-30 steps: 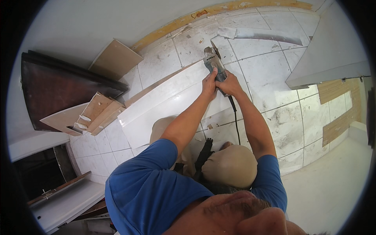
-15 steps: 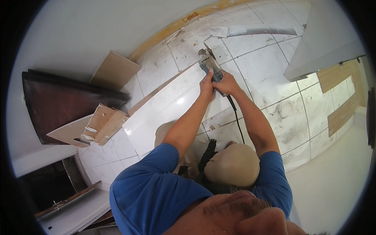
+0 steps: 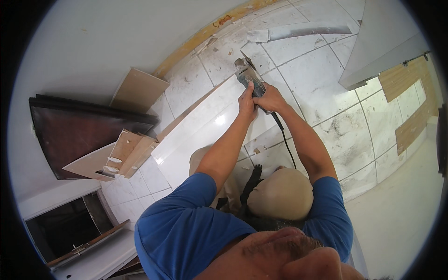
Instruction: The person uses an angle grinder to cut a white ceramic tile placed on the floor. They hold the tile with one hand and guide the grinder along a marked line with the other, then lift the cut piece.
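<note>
My left hand point(image 3: 248, 102) and my right hand point(image 3: 269, 99) are both closed around a grey angle grinder point(image 3: 252, 74), its guard and disc pointing away from me. The tool is over the far right end of a long white glossy board point(image 3: 210, 126) lying on the tiles in front of my knees; whether the disc touches anything I cannot tell. A black cord point(image 3: 285, 142) runs from the grinder's back toward my bent right knee point(image 3: 280, 196).
Dark red panels point(image 3: 74, 135), a beige board point(image 3: 137, 91) and wooden pieces point(image 3: 130, 154) stand at the left wall. A pale strip point(image 3: 303, 29) lies on the tiled floor point(image 3: 336, 126) beyond the grinder. A grey panel point(image 3: 387, 42) juts in at upper right; a dark opening point(image 3: 60, 228) is at lower left.
The grinder and both hands have shifted slightly up and to the left in the view, the grip unchanged. The surroundings appear slightly shifted as the camera moved.
</note>
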{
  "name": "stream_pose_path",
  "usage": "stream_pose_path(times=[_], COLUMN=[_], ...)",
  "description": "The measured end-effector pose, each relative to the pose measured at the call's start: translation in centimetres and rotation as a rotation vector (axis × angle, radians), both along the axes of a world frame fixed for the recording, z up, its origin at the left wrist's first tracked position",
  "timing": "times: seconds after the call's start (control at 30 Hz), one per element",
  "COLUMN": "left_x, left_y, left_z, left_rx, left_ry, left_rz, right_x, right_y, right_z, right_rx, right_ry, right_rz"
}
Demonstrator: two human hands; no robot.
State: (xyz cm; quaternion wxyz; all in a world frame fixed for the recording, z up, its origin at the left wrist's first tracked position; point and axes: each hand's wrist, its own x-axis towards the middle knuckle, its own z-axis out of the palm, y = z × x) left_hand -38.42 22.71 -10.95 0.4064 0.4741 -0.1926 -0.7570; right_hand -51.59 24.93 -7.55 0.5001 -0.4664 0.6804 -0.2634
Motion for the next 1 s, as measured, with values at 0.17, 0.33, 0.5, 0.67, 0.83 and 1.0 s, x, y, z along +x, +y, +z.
stream_pose_path(times=[0.17, 0.33, 0.5, 0.67, 0.83, 1.0], left_x=[0.3, 0.2, 0.4, 0.2, 0.6, 0.4], left_y=[-0.4, -0.5, -0.3, -0.1, 0.2, 0.4], left_z=[0.0, -0.3, -0.4, -0.7, -1.0, -0.8], left_rx=[-0.001, 0.003, -0.002, -0.001, -0.019, -0.018], left_ry=[-0.01, -0.008, -0.018, -0.015, 0.001, -0.005], left_rz=[-0.013, -0.011, -0.005, -0.026, -0.061, -0.05], right_x=[0.1, 0.1, 0.3, 0.1, 0.3, 0.1], right_y=[-0.2, -0.4, -0.1, 0.2, 0.6, 0.7], right_z=[0.8, -0.1, 0.6, 0.6, 0.6, 0.6], right_rx=[-0.005, 0.004, 0.008, 0.017, 0.006, 0.0], right_ry=[-0.039, -0.016, -0.012, -0.029, 0.003, -0.021], right_rz=[-0.001, 0.003, 0.002, -0.01, -0.017, -0.008])
